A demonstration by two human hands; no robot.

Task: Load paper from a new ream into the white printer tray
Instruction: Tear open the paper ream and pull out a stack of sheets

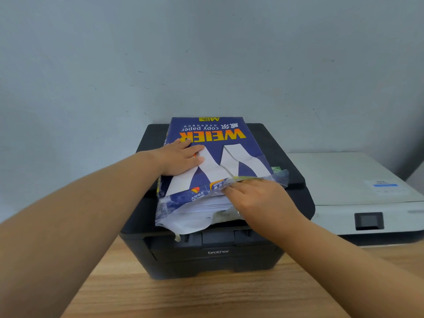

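Resting on one ream (220,143) atop two printers' black one (218,251) — left hand (181,159) flat, right hand (259,198) grip hidden.

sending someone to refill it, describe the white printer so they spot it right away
On the wooden table, find the black Brother printer carrying the blue ream. The white printer sits right of it: flat pale lid, small dark screen in front.

Glossy plastic-look ream wrapper (213,143); matt black plastic printer (215,251); wood-grain table (183,299).
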